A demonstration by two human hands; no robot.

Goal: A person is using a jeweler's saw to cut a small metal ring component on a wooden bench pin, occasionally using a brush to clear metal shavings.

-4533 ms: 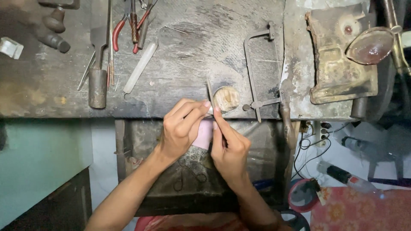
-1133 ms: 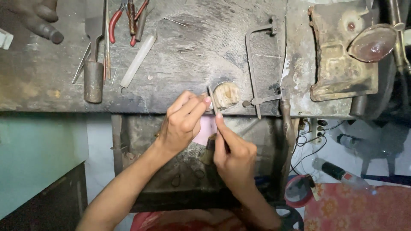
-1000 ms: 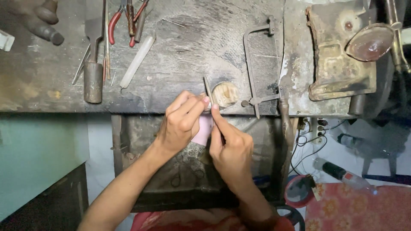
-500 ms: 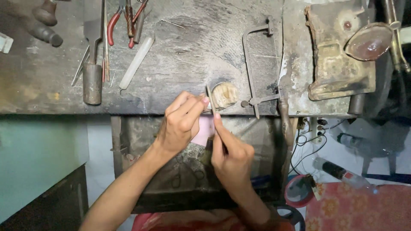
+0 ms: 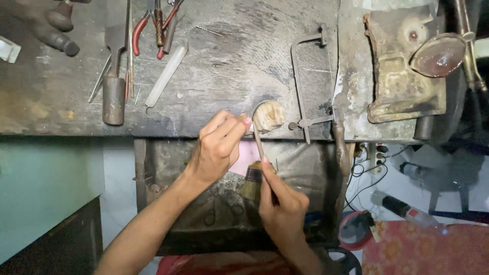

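Note:
My left hand (image 5: pixel 218 148) pinches a small workpiece, mostly hidden by the fingertips, against the round wooden bench peg (image 5: pixel 268 115) at the bench's front edge. My right hand (image 5: pixel 281 204) is just below it, closed on a thin metal file (image 5: pixel 259 145) that points up toward the peg. A pink patch (image 5: pixel 245 158) shows under my left fingers. A short bristle brush (image 5: pixel 250 181) lies in the drawer tray (image 5: pixel 168 168), touching my right hand.
On the worn bench top (image 5: pixel 229 56) lie a saw frame (image 5: pixel 304 84), red-handled pliers (image 5: pixel 145 25), a white rod (image 5: pixel 166 75) and a metal-headed tool (image 5: pixel 113 94). A rusty metal block (image 5: pixel 400 66) and a round dish (image 5: pixel 439 53) stand at the right. Cables and a red container (image 5: pixel 356 229) are on the floor.
My right hand has drawn the file back toward me, so its tip has dropped from above the peg to just below it. My left hand has stayed at the peg.

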